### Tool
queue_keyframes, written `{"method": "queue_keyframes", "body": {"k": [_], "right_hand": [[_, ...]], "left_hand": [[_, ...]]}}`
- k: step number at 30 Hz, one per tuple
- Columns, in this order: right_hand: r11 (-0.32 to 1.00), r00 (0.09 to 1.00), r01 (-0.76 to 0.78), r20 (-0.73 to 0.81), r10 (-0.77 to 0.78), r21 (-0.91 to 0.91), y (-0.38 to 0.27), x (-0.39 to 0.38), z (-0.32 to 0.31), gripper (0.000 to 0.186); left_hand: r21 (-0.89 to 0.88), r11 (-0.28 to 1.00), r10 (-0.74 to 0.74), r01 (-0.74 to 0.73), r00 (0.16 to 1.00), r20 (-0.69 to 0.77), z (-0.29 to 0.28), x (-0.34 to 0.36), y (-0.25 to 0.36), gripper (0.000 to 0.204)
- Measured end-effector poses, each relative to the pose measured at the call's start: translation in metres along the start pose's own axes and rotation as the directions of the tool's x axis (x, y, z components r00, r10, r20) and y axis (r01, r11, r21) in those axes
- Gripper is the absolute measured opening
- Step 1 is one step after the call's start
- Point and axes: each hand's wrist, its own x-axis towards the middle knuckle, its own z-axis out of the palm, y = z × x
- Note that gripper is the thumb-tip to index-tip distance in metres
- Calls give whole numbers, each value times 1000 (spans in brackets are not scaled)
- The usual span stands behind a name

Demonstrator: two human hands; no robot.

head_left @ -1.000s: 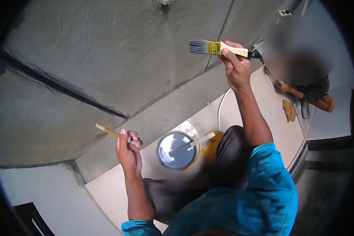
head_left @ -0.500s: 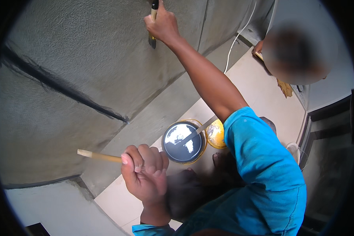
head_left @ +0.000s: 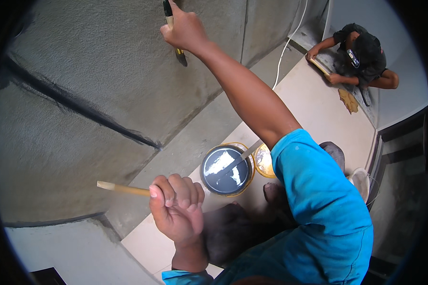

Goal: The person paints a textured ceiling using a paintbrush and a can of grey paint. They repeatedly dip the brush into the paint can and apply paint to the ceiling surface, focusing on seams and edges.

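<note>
My right hand (head_left: 188, 33), at the end of the outstretched arm, is closed round the handle of a paintbrush (head_left: 181, 57). The brush has a black-tipped pale handle and dark bristles pointing down, at the grey wall (head_left: 123, 71); whether they touch it I cannot tell. Lower down, my left hand (head_left: 178, 206) is a fist round a light wooden stick (head_left: 121, 188), whose far end juts out to the left. The stick's other end is hidden in the fist. Between my arms, a round bucket (head_left: 248, 183) of glossy grey paint (head_left: 221, 179) stands on the floor.
A flat strip (head_left: 250, 150) lies across the paint bucket, beside a yellow-rimmed container (head_left: 264, 161). A dark band (head_left: 81, 109) crosses the wall. A white cable (head_left: 281, 59) trails down right. At the far right another person (head_left: 366, 57) crouches near a brown scrap (head_left: 348, 100). A pale bucket (head_left: 360, 183) stands behind my elbow.
My right hand has shifted slightly left and up with the brush, whose bristles now tilt down to the right. My left hand has hardly moved. The view has turned a little.
</note>
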Motion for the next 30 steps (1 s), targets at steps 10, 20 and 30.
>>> {"method": "queue_keyframes", "body": {"k": [10,20,30], "right_hand": [[700,832,-498,509,220,512,36,-102,-83,35],[985,588,-133,809,-13,112,16,-318,-42,21],[995,605,-36,794,-51,91,29,-358,-10,21]], "left_hand": [[-172,980,104,-99,994,23,-27,3,20,42],[-356,923,128,-144,989,-68,-114,-4,16,30],[-339,940,16,-35,998,-59,-127,-4,32,31]]}}
